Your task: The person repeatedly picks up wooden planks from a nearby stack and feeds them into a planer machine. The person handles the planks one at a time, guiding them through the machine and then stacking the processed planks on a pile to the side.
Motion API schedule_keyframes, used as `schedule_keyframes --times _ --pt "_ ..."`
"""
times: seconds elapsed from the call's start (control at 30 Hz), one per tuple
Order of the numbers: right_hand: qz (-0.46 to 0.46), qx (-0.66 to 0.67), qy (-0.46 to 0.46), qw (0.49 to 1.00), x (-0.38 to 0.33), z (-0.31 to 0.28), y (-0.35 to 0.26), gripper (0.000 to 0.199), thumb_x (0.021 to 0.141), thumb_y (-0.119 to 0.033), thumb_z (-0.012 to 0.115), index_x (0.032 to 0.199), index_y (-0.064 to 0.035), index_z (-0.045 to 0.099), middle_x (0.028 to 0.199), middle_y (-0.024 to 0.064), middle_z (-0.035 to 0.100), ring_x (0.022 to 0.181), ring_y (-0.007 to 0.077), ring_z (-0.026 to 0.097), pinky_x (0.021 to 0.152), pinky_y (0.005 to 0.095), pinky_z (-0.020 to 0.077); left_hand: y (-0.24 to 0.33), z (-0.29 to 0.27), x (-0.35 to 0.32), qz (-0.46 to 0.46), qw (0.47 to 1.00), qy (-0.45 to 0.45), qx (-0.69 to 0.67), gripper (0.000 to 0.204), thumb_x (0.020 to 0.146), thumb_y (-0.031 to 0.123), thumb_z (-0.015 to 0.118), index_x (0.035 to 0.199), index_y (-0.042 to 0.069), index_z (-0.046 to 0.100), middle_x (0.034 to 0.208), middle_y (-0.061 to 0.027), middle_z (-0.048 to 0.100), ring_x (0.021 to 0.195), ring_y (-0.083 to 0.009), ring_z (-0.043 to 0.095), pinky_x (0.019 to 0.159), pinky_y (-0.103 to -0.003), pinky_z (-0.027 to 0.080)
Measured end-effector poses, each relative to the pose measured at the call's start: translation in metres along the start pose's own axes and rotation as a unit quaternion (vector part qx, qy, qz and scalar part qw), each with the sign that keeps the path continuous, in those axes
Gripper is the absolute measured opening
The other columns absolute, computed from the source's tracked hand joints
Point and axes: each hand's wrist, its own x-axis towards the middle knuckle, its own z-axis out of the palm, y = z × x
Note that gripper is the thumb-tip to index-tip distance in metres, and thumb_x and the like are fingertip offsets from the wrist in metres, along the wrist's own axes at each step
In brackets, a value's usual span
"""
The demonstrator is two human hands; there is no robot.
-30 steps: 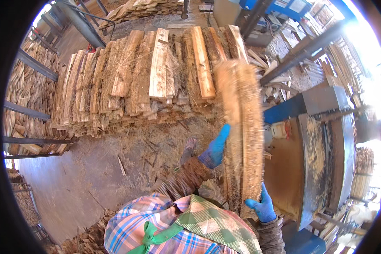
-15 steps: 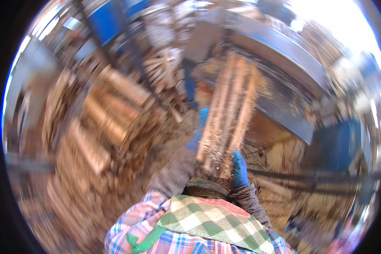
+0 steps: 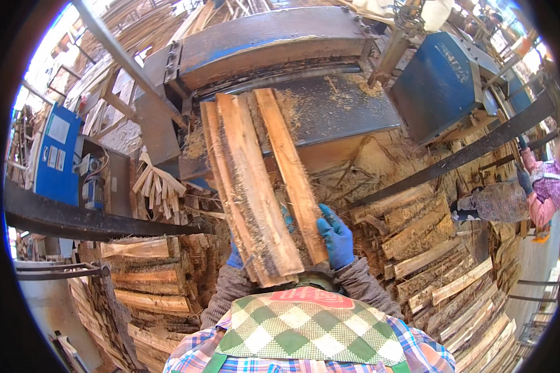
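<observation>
Several rough wooden slabs [image 3: 252, 177] with bark along their edges slope away from my chest, far ends over a dark metal machine bed [image 3: 348, 112]. My left hand [image 3: 235, 256], in a blue glove, is closed round their near left side and mostly hidden beneath them; blue glove fingertips show in a gap between the boards. A separate narrow wooden board [image 3: 290, 174] lies to the right of that gap. My right hand [image 3: 337, 241], also blue-gloved, has its fingers spread and touching this board's right edge near its near end.
A heavy metal beam [image 3: 274, 46] spans behind the bed. Stacked slabs [image 3: 149, 280] stand at left, with more piled boards [image 3: 454, 292] at right. Black bars [image 3: 442, 165] cross both sides. A blue machine housing [image 3: 438, 87] stands back right; another person [image 3: 544, 186] is at far right.
My view has turned from the side stacks to face the machine. The slabs have come round with me, and a gap has opened between the right board and the others. My right fingers have spread.
</observation>
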Motion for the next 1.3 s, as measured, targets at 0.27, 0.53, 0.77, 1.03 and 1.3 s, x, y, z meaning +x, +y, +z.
schedule_keyframes --times 0.27,0.53,0.77,1.03,1.3 --pt "-0.144 0.002 0.151 0.978 0.041 -0.127 -0.035 0.046 0.102 -0.012 0.066 0.145 0.0004 0.055 0.146 0.011 0.06 0.124 0.0161 0.061 0.101 0.0288 0.0536 0.001 -0.002 0.022 -0.042 0.998 -0.038 -0.009 0.092 0.097 0.072 0.049 0.166 0.023 0.013 0.169 -0.0191 0.018 0.154 -0.0409 0.023 0.125 -0.059 0.029" --pt "-0.111 -0.091 0.062 0.988 0.104 -0.075 -0.086 0.042 0.103 -0.012 0.065 0.142 0.0021 0.059 0.144 0.0135 0.062 0.124 0.0177 0.062 0.103 0.0305 0.0528 0.035 -0.014 0.101 -0.042 0.974 0.004 0.224 0.125 0.077 0.091 0.055 0.166 0.016 0.01 0.169 -0.0211 0.017 0.155 -0.0412 0.02 0.126 -0.06 0.027" --pt "-0.093 -0.047 0.048 0.993 0.13 -0.074 -0.087 0.042 0.103 -0.015 0.064 0.143 -0.0005 0.059 0.141 0.0139 0.064 0.115 0.0119 0.063 0.096 0.0292 0.0552 0.026 -0.007 0.119 -0.001 0.976 0.026 0.217 0.129 0.074 0.094 0.054 0.166 0.015 0.009 0.169 -0.0215 0.017 0.155 -0.0408 0.021 0.127 -0.059 0.026" --pt "-0.372 -0.377 0.157 0.833 0.182 -0.057 -0.077 0.039 0.095 -0.007 0.072 0.133 -0.0027 0.067 0.094 0.013 0.07 0.079 0.0222 0.067 0.069 0.0344 0.0572 0.036 -0.083 0.104 0.002 0.977 0.118 0.179 0.115 0.082 0.092 0.043 0.166 0.019 0.013 0.169 -0.0227 0.015 0.152 -0.0443 0.028 0.119 -0.061 0.038" --pt "-0.321 -0.451 0.202 0.808 0.289 -0.017 -0.123 0.034 0.098 -0.017 0.067 0.13 -0.005 0.069 0.092 0.0157 0.068 0.084 0.0282 0.066 0.076 0.0396 0.0546 0.032 -0.081 0.1 -0.022 0.964 0.17 0.203 0.124 0.078 0.096 0.041 0.166 0.014 0.014 0.168 -0.0257 0.016 0.153 -0.045 0.023 0.122 -0.061 0.032"
